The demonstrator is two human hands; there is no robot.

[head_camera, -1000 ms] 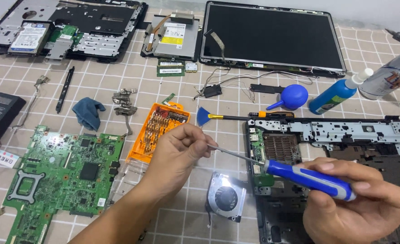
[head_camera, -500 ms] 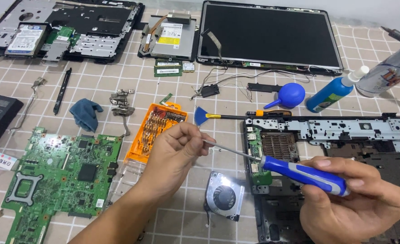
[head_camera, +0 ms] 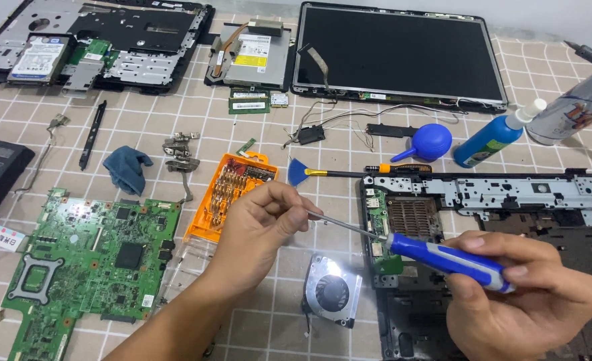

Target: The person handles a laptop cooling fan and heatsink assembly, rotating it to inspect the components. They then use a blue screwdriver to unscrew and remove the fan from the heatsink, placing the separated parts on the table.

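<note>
The right hand [head_camera: 520, 301] lies palm-up over the laptop base [head_camera: 503, 200], its fingers curled around the blue handle of the screwdriver [head_camera: 443, 257], which runs level and points left. The left hand [head_camera: 259, 230] reaches in from the lower left, forearm slanting up across the table [head_camera: 336, 140], wrist slightly bent, its thumb and fingertips pinched on the tip of the screwdriver's shaft. That tip sits just left of the base, above the fan [head_camera: 333, 291] and right of the orange bit case [head_camera: 232, 194], with the green board [head_camera: 88, 261] farther left.
</note>
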